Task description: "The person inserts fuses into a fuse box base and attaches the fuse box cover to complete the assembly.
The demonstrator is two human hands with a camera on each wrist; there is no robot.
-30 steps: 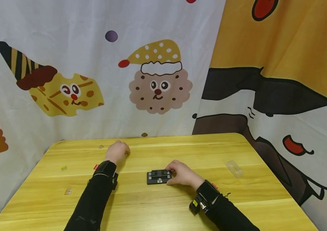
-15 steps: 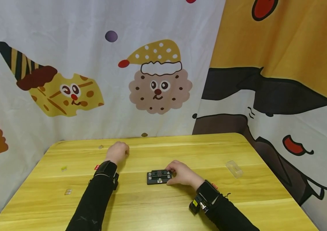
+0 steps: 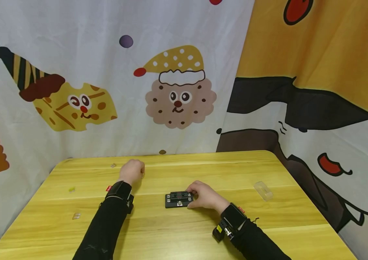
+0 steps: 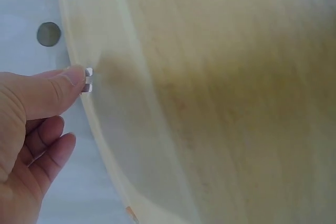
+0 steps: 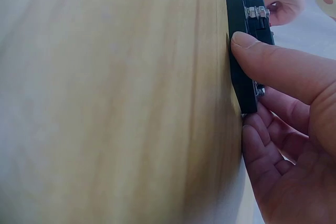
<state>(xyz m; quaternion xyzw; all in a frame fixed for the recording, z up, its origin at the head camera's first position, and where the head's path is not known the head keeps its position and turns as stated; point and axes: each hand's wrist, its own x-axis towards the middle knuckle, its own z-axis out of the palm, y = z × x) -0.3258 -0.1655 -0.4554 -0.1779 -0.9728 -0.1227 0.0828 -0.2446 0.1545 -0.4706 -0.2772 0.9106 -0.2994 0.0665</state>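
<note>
Pinching a small two-pronged metallic piece between thumb and finger, the left hand was near the far edge of the bench, its lower fingers loosely bent. The right hand gripped the right end of a black block with metal fittings, which lay around mid-bench, the thumb on its near edge. Toward the left lay a yellowish piece and two small translucent pieces; a clear plastic container lay well apart on the right.
</note>
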